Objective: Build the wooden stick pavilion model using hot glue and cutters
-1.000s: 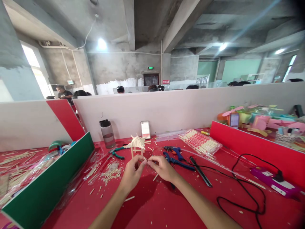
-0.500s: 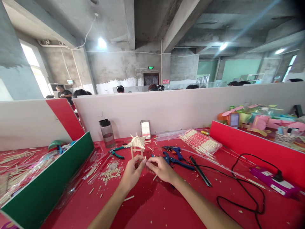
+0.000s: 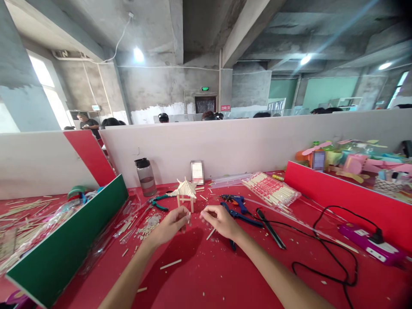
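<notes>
My left hand is held above the red table, thumb and fingertips pinched together; a tiny pale bit may sit between them, too small to make out. Apart from it, to the right, my right hand also has its fingertips closed, and what they hold, if anything, is hidden. Just behind both hands stands a small pavilion model of wooden sticks with a pointed roof on thin legs. A short stick lies beside my right hand. Another loose stick lies below my left hand.
Teal-handled pliers and chopped stick bits lie left. To the right are a blue glue gun, blue-handled cutters, a utility knife, bagged sticks and a corded purple power strip. A bottle stands behind.
My hands were together, fingertips nearly touching, in front of the model. Now they are apart, the left having moved left and the right slightly right. The model's legs show more.
</notes>
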Action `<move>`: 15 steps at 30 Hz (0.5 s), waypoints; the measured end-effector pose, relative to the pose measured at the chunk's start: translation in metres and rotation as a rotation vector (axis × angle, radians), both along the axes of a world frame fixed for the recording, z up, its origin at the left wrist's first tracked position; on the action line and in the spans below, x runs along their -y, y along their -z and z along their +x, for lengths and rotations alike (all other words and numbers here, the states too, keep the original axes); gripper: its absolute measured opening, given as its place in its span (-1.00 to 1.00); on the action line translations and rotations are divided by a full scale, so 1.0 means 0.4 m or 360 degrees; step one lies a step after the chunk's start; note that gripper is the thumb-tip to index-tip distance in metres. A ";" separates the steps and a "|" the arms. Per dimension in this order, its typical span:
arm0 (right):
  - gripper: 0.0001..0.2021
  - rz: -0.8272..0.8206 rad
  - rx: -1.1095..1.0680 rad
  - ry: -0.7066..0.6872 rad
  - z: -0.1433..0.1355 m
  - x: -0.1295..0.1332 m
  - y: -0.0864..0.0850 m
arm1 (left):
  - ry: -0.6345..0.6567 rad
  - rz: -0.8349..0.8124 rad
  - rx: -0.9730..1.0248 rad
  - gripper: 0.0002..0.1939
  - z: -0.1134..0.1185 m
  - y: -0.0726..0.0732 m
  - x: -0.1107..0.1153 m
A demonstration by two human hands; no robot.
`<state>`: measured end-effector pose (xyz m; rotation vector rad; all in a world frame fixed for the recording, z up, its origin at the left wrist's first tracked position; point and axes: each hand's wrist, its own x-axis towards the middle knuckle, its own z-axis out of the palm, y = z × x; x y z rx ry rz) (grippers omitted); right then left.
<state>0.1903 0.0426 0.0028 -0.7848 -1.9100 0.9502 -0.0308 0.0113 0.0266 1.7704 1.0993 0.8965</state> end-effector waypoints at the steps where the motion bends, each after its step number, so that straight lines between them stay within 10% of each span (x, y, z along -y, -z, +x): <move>1: -0.63 0.0000 0.0001 0.0023 0.009 -0.006 0.000 | 0.0032 -0.0009 -0.0043 -0.64 -0.009 -0.003 0.000; 15: -0.91 0.0233 0.0252 0.0197 0.050 -0.033 0.011 | 0.0024 0.0306 -0.0951 -0.85 -0.040 0.013 0.011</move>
